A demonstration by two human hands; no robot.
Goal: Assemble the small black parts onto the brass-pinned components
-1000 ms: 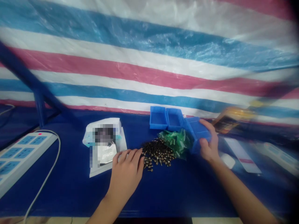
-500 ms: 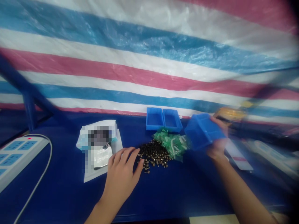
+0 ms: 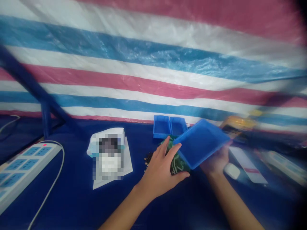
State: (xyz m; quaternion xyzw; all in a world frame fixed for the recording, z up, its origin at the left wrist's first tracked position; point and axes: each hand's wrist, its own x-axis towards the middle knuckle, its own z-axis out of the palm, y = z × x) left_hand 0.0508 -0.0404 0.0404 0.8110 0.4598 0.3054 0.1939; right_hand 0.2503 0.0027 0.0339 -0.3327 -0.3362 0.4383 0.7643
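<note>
In my right hand [image 3: 217,159] is a blue plastic bin [image 3: 202,142], tilted so that its hollow inside faces me. My left hand [image 3: 161,166] reaches over the pile with fingers spread, its fingertips close to the bin's left edge. Under and beyond that hand lie small green plastic bags [image 3: 179,163], partly covered by it. A few of the dark screws with brassy ends [image 3: 147,158] show left of my left hand; the rest of their heap is hidden. Whether my left fingers touch the bags, I cannot tell.
Two blue bins [image 3: 161,126] stand side by side at the back. On the left are a white packet [image 3: 128,159] and a power strip [image 3: 28,163] with a cable. A small white case [image 3: 232,171], a flat white box [image 3: 248,164] and a blurred yellow object [image 3: 240,123] lie right.
My left hand has moved right, from beside the screws to over the pile and bags. The bin in my right hand has turned its inside towards me. The view has shifted slightly.
</note>
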